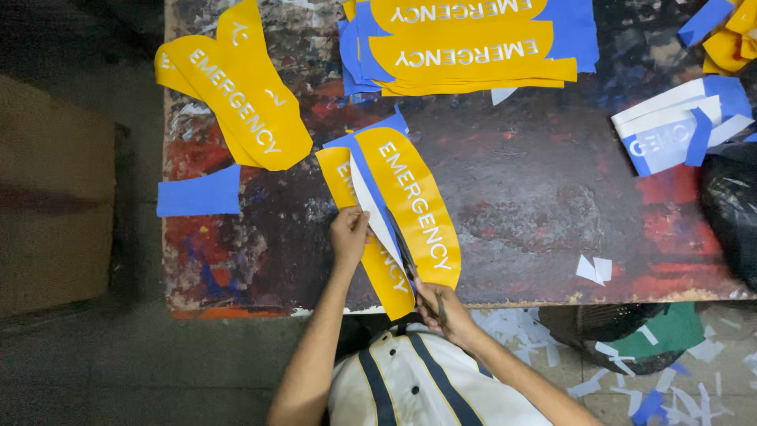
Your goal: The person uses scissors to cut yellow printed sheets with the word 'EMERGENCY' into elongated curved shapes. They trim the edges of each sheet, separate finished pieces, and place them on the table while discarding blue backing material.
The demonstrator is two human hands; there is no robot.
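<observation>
Paint-stained worktop carries the yellow-and-blue sticker sheet at its near edge, left hand fingers pinching it, right hand closed on scissors; a slipping pinch could skew the cut into the lettering.

Scissors mostly hidden behind the yellow sheet; top stack and black bag cut off by picture edges

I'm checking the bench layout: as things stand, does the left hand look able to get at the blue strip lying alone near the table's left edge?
Probably yes. The blue strip lies uncovered left of the left hand, with bare table between them, though that hand now grips a yellow sticker sheet.
</observation>
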